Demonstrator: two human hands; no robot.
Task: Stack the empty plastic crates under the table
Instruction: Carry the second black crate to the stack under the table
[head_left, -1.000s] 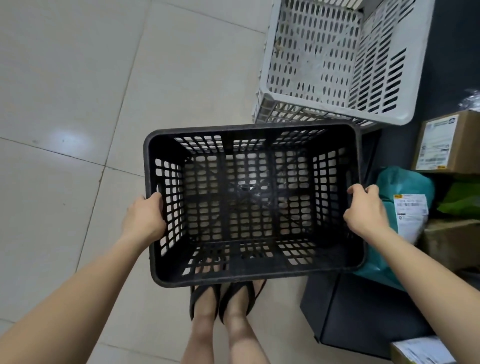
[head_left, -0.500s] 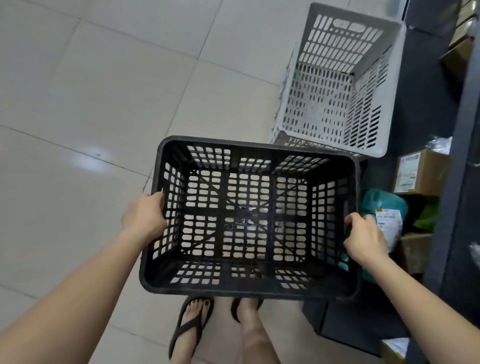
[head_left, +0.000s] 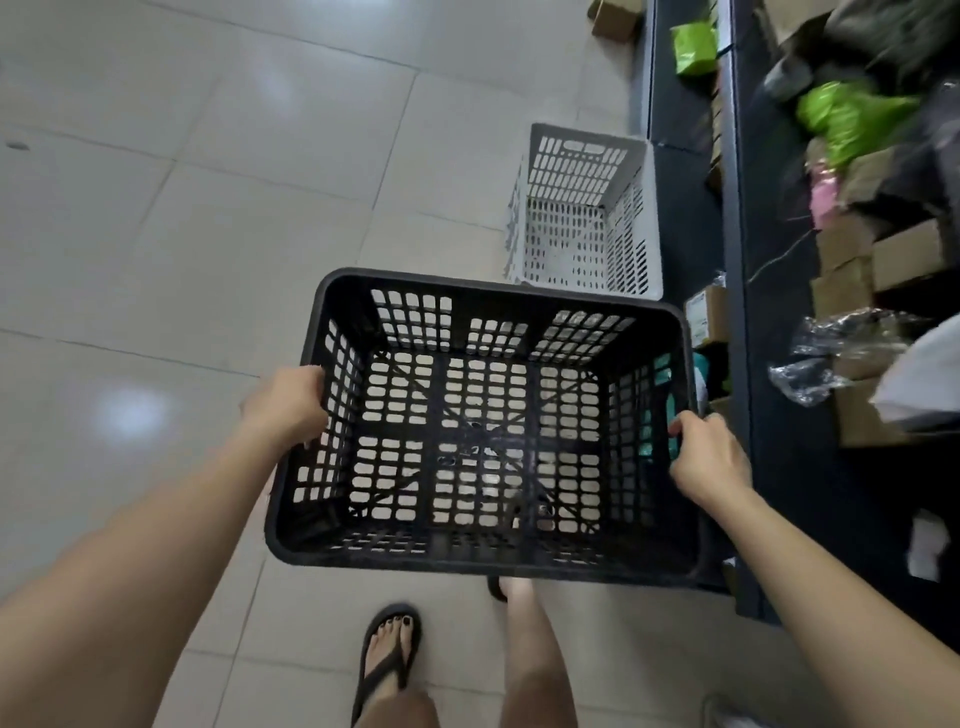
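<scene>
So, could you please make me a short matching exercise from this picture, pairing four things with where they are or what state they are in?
Things:
1. black crate
2. white crate
3. green bag
4. left hand

Places or states:
A. standing on the floor tiles beside the dark table
B. lying up on the table among boxes
C. held in the air by both short sides
D. closed on a crate's left rim

Pairs: 1-C, 2-A, 3-B, 4-D
</scene>
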